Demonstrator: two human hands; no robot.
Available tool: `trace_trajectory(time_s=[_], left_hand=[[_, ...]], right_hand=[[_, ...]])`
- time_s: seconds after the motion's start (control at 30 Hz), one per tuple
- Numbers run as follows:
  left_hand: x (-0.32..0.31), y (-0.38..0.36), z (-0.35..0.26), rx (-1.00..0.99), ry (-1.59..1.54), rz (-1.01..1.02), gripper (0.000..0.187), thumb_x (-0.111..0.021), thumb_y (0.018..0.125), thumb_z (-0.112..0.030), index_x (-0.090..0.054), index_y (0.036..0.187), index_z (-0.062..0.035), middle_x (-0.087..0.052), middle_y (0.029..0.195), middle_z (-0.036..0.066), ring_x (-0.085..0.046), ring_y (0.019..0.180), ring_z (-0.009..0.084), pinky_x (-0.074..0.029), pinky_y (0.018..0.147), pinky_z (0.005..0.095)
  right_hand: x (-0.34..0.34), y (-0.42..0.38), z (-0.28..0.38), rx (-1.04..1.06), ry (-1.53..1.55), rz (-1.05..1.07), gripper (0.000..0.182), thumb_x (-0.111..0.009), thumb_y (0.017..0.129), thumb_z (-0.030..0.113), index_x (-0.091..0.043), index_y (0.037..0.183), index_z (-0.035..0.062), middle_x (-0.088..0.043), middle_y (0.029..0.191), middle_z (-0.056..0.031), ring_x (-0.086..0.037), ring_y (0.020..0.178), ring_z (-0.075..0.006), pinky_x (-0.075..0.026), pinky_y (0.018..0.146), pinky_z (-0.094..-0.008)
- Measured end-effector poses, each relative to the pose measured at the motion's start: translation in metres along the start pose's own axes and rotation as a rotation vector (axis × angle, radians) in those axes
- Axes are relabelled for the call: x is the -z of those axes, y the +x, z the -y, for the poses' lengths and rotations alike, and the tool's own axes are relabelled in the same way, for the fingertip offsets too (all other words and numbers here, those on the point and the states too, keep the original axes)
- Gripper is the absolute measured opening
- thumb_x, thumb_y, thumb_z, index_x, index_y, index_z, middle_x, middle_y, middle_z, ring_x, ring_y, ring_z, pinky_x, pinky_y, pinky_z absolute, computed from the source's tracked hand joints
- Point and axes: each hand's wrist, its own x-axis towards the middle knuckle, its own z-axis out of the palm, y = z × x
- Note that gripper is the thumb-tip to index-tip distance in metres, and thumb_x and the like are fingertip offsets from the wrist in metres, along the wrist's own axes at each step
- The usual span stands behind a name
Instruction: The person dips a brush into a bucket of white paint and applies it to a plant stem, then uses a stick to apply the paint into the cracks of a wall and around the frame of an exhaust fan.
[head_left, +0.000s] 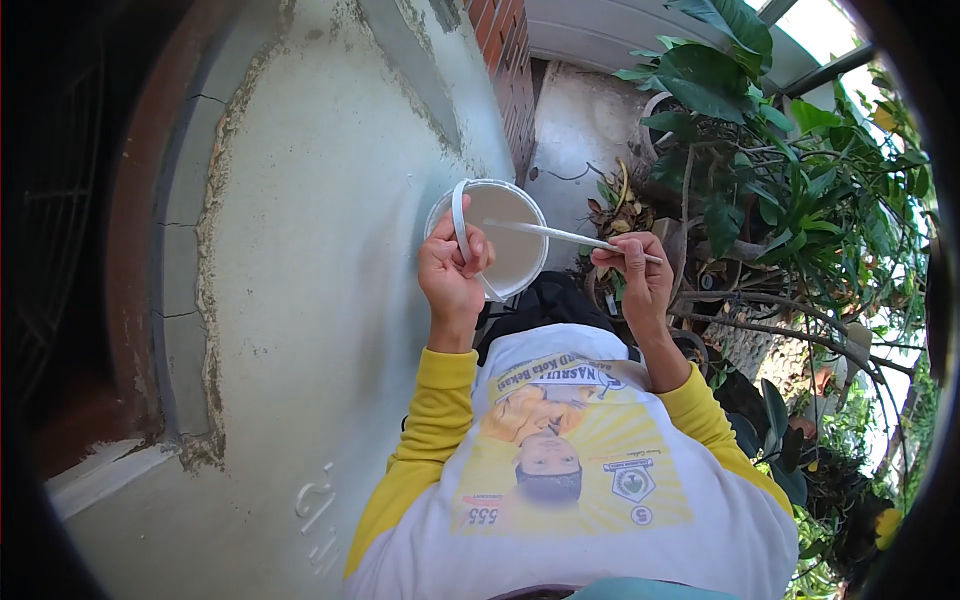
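Observation:
A white bucket hangs in front of my body, close beside the painted wall, with pale whitish liquid inside. My left hand is closed around the bucket's white handle, its fingers curled near the rim. On the other side, my right hand pinches the end of a thin, pale stick. The stick slants across the bucket's rim, and its far end reaches down inside the bucket.
The pale green wall runs along my left, with rough patched edges around a dark, brown-framed opening. Leafy potted plants and bare branches crowd my right side. Ahead lies a concrete floor strip beside brickwork.

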Motion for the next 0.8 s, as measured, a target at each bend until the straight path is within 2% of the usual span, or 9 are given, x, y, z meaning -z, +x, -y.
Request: trace_trajectory(time_s=[0.13,0.37,0.57,0.8], left_hand=[[0.001,-0.001,0.002,0.004,-0.001,-0.001,0.057,-0.031,0.077,-0.022,-0.055,0.121,0.0057,-0.045,0.060,0.003,-0.027,0.045,0.0111,-0.030,0.048,0.0269],[0.000,-0.002,0.002,-0.008,-0.013,0.000,0.058,-0.030,0.077,-0.023,-0.055,0.121,0.0061,-0.045,0.060,0.003,-0.027,0.045,0.0113,-0.030,0.048,0.0273],[0.003,0.000,-0.002,-0.024,-0.012,-0.034,0.058,-0.031,0.076,-0.024,-0.056,0.119,0.0066,-0.044,0.059,0.003,-0.027,0.045,0.0111,-0.030,0.048,0.0273],[0.007,0.000,-0.002,-0.026,-0.009,-0.064,0.058,-0.031,0.076,-0.023,-0.055,0.120,0.0066,-0.044,0.059,0.003,-0.026,0.045,0.0113,-0.029,0.048,0.0275]], right_hand=[[-0.014,0.000,-0.005,0.028,-0.014,0.033,0.026,-0.044,0.099,0.022,-0.052,0.099,-0.0026,-0.059,0.095,-0.0089,-0.065,0.084,-0.0172,-0.054,0.077,-0.0281],[-0.016,0.002,-0.002,0.009,0.314,-0.013,0.024,-0.043,0.099,0.020,-0.052,0.102,-0.0020,-0.059,0.103,-0.0133,-0.066,0.090,-0.0229,-0.055,0.081,-0.0329],[0.013,0.000,0.014,-0.040,0.361,-0.047,0.026,-0.043,0.099,0.021,-0.052,0.099,-0.0030,-0.061,0.097,-0.0162,-0.067,0.086,-0.0249,-0.057,0.077,-0.0359],[0.019,0.021,0.038,0.116,0.434,-0.169,0.025,-0.042,0.099,0.019,-0.052,0.095,-0.0028,-0.061,0.097,-0.0182,-0.067,0.083,-0.0286,-0.059,0.075,-0.0404]])
